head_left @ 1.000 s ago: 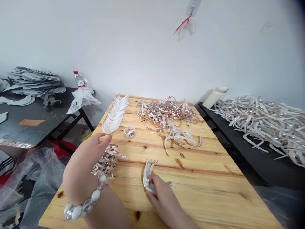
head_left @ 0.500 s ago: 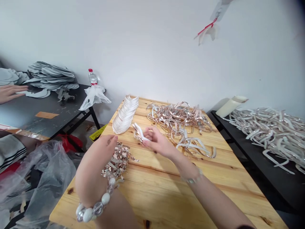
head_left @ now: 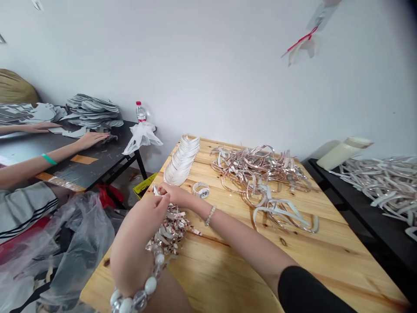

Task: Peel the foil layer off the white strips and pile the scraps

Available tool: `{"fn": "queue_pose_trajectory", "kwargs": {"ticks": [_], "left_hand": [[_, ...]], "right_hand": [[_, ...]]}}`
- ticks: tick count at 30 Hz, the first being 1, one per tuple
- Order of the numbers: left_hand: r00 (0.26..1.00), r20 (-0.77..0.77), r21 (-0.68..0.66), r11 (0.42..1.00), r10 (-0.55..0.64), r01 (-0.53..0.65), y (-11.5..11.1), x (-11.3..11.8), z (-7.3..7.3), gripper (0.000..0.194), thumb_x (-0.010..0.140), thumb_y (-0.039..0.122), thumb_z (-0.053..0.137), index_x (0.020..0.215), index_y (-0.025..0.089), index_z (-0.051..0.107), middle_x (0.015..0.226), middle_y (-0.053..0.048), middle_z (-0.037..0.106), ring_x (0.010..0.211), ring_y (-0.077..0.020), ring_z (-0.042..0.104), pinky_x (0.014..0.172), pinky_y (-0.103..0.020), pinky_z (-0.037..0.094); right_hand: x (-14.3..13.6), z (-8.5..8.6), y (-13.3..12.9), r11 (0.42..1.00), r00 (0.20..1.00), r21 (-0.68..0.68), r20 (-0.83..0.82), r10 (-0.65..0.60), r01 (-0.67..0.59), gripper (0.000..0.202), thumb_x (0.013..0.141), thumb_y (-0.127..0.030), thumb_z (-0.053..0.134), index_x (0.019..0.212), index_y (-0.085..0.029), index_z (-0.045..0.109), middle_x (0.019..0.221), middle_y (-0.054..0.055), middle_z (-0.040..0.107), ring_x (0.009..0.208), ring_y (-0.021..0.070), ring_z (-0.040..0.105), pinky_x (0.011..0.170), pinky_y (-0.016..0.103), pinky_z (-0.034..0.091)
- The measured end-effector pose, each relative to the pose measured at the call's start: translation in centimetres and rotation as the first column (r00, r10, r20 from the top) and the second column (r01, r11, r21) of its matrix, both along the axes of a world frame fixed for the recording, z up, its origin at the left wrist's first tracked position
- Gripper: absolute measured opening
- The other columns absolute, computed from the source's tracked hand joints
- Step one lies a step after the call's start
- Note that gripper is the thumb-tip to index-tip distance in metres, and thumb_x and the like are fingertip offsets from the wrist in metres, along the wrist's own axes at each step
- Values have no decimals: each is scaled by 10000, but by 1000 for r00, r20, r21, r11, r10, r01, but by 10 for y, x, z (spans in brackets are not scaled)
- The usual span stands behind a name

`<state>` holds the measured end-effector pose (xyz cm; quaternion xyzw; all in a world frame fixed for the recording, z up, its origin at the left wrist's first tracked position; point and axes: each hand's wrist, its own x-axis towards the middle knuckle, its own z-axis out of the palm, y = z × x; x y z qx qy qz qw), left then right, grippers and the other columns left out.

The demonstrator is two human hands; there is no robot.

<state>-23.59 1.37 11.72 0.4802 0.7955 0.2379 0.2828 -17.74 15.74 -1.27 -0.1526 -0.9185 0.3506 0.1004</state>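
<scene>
Left of centre in the frame, the right hand (head_left: 174,194) and left hand (head_left: 138,243) meet over a heap of short rose-gold strips (head_left: 169,228), fingers pinched together on a small white bundle of strips (head_left: 157,191). A neat fanned row of white pieces (head_left: 181,160) already lies further up the wooden tabletop (head_left: 234,269); the tangled pile of long strips (head_left: 260,169) remains unsorted. Half a second ago the right hand held its bundle higher and further right; it has now come down to the left hand.
</scene>
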Motion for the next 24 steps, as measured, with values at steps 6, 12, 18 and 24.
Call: {"fn": "queue_pose_trajectory", "kwargs": {"ticks": [6,12,18,24], "left_hand": [[1000,-4,-19,1000,11,-11,-1,2,-2,369,823,396,403,713,177,679,724,-72,712,773,-248,654,712,-289,508],[1000,2,-50,999,21,-21,-4,5,0,393,820,421,413,681,171,683,712,-75,712,735,-241,652,679,-283,505],[1000,28,0,1000,6,-6,-6,11,4,358,810,411,435,770,177,702,821,-75,732,793,-242,658,708,-273,507],[998,69,10,1000,8,-8,-8,12,5,391,809,435,432,675,176,693,726,-72,720,757,-246,653,708,-282,512]], "right_hand": [[6,-11,6,962,997,270,57,-54,37,186,840,-205,545,1019,-178,586,1003,74,674,941,227,598,825,338,430],[12,-32,-5,878,992,472,46,-115,80,300,928,-224,450,1199,-146,553,1280,174,560,1182,305,484,947,455,378],[16,-46,-9,835,998,550,56,-33,-3,329,964,-258,417,1263,-201,542,1279,80,599,1154,220,521,980,372,377],[11,-47,-11,813,988,571,23,-152,112,390,983,-259,343,1326,-164,501,1320,113,569,1202,251,492,974,423,389]]}}
